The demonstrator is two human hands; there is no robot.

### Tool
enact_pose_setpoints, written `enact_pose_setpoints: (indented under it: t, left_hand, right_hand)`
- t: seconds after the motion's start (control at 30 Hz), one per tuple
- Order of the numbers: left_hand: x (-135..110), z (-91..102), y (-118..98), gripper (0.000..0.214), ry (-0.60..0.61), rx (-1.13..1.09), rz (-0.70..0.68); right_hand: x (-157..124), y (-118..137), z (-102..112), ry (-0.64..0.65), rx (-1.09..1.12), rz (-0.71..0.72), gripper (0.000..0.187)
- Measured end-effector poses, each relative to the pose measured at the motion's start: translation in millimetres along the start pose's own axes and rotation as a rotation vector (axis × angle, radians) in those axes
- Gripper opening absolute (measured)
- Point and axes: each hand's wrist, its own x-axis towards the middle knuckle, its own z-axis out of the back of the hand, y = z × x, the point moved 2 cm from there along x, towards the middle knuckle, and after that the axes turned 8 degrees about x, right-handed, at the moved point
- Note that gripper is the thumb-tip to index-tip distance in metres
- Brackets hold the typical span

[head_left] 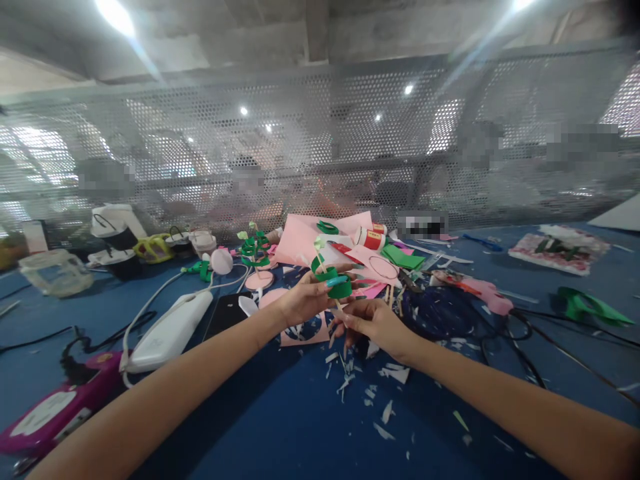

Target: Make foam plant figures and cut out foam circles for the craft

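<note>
Grey perforated metal makes a long partition behind the blue table. On this table, near the far edge, lies a large pink paper sheet, bent and partly covered by other papers. At left, a magenta power strip lies near a white rectangular device, over which a white cable passes. The left hand is closed, its thumb and fingers pinching a green paper piece. The right hand is half curled, and its thumb and forefinger pinch the lower part of a thin stick. This stick carries the green paper, raised above the middle of the table, between both hands. At right rests a pink glue gun. Smallest are the white paper scraps, scattered below and beside the right hand.
</note>
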Motion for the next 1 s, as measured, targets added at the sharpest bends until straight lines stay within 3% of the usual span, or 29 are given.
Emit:
enact_pose_setpoints:
  t: [0.1,0.3,0.6,0.73,0.87,1.0]
  left_hand:
    - [2,1.9,2,0.055,-0.073,0.036,-0.023]
    - [6,3.0,-3,0.047,-0.335,0.218,-0.082]
    - [8,-0.6,-13,0.063,-0.322,0.431,-0.053]
    - [8,0.0,-15,0.063,-0.37,0.495,-0.03]
    - [8,-3.6,-14,0.058,-0.454,0.478,-0.072]
    - [8,-8.5,-11,0.054,-0.452,0.398,-0.072]
  right_hand:
    - [1,-1,1,-0.008,0.005,0.006,0.039]
    - [1,-2,4,-0.025,0.002,0.019,0.039]
    - [2,-1,3,-0.076,-0.008,0.068,0.038]
    - [2,0,4,-0.125,-0.031,0.098,0.04]
    - [0,2,5,-0.186,-0.043,0.102,0.039]
    - [-1,5,5,-0.223,-0.063,0.089,0.037]
